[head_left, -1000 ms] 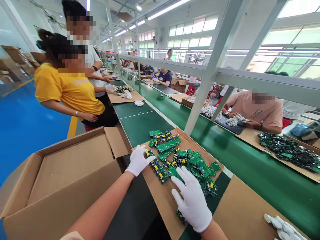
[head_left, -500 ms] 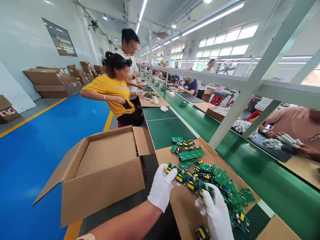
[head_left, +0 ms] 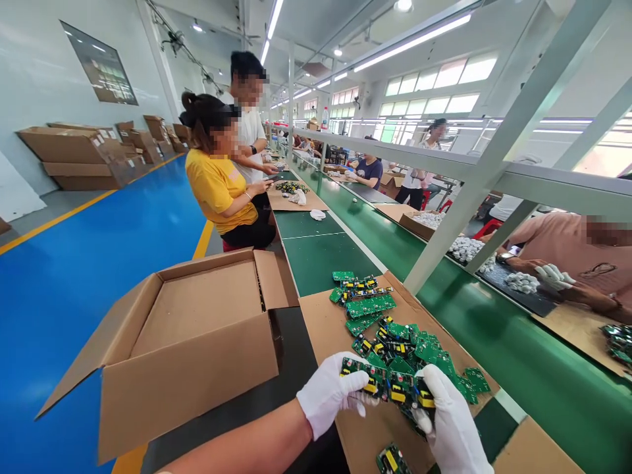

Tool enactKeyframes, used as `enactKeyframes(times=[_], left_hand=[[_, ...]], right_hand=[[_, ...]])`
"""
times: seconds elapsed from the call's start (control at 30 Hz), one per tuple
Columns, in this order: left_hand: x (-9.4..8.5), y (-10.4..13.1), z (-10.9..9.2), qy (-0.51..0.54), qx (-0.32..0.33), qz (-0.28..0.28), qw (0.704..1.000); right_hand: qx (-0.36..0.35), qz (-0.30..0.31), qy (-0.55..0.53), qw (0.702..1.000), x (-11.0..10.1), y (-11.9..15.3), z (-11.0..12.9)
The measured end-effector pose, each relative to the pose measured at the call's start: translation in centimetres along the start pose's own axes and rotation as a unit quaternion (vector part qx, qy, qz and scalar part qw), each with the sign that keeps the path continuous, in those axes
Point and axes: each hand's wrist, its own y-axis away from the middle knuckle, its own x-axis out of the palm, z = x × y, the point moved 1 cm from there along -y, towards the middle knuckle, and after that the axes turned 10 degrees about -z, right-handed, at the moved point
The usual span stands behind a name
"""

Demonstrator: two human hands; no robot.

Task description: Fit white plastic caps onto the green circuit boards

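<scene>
Brown cartons (head_left: 79, 155) stand along the wall at far left, beside a blue floor (head_left: 123, 224). Next comes a cardboard box (head_left: 192, 382), its flaps spread and a flat brown panel (head_left: 202, 306) inside. Beyond it, a person in a yellow shirt (head_left: 212, 187) is beside another in a white shirt (head_left: 254, 145). The white-gloved left hand (head_left: 336, 395) is closed around the left end of a strip of circuit boards (head_left: 385, 384), its thumb across the front; yellow parts face the camera. Behind the strip, a loose heap of green boards (head_left: 429, 349) covers much of a cardboard sheet (head_left: 316, 316) on the green tabletop (head_left: 311, 260). The right hand (head_left: 451, 421), also white-gloved, grips the strip's right end, holding it above the sheet. Below lies a separate board (head_left: 392, 459). At far right, across the green belt (head_left: 494, 329), sits a person in pink (head_left: 567, 250).
</scene>
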Motion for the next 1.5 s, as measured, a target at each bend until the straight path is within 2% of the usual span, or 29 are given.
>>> enactKeyframes(times=[0.1, 0.3, 0.4, 0.53, 0.63, 0.7, 0.77, 0.83, 0.9, 1.03, 1.17, 1.27, 1.33, 1.4, 1.5], left_hand=[[0.0, -0.2, 0.3, 0.018, -0.010, 0.012, 1.000], [-0.2, -0.4, 0.3, 0.028, -0.011, 0.030, 0.999], [0.0, -0.5, 0.4, 0.036, -0.004, 0.035, 0.999], [0.4, -0.7, 0.8, 0.065, -0.056, 0.073, 0.994], [0.2, -1.2, 0.5, 0.080, -0.051, 0.026, 0.995], [0.1, -1.5, 0.2, 0.084, -0.036, -0.032, 0.995], [0.2, -1.7, 0.0, 0.078, -0.030, -0.073, 0.994], [0.7, -1.6, 0.1, 0.059, -0.026, -0.084, 0.994], [1.3, -1.2, 0.4, 0.032, -0.010, -0.072, 0.997], [2.3, -0.4, 1.2, 0.004, 0.019, -0.011, 1.000], [2.4, -0.5, 1.8, 0.030, -0.030, 0.049, 0.998], [2.2, -0.8, 1.9, 0.077, -0.064, 0.061, 0.993], [2.0, -1.2, 1.8, 0.099, -0.065, 0.041, 0.992], [1.8, -1.5, 1.5, 0.101, -0.051, 0.002, 0.994], [1.5, -2.0, 1.5, 0.053, 0.000, -0.054, 0.997]], right_hand=[[0.029, 0.034, -0.001, 0.999, 0.4, 0.1, 0.6], [0.036, -0.010, -0.021, 0.999, 0.4, 0.4, 1.8], [0.031, 0.018, -0.055, 0.998, 0.5, 0.9, 2.2], [0.049, 0.049, -0.081, 0.994, 0.5, 0.9, 2.3], [0.071, 0.034, -0.071, 0.994, 0.0, -1.1, 2.5], [0.033, -0.014, -0.012, 0.999, -0.7, -2.8, 2.8], [-0.072, -0.058, 0.091, 0.992, -1.1, -4.0, 3.1], [-0.149, -0.071, 0.164, 0.973, -0.8, -4.0, 3.5], [-0.143, -0.044, 0.178, 0.973, 0.1, -3.1, 3.8], [-0.014, 0.061, 0.100, 0.993, 1.8, -1.0, 4.0], [0.047, 0.137, 0.034, 0.989, 1.6, -0.3, 4.0], [0.086, 0.183, -0.019, 0.979, 1.1, -0.6, 4.1], [0.066, 0.165, 0.011, 0.984, 0.8, -1.2, 4.0], [0.004, 0.118, 0.087, 0.989, 0.6, -1.7, 3.9], [-0.083, 0.066, 0.169, 0.980, 0.9, -1.8, 4.0]])
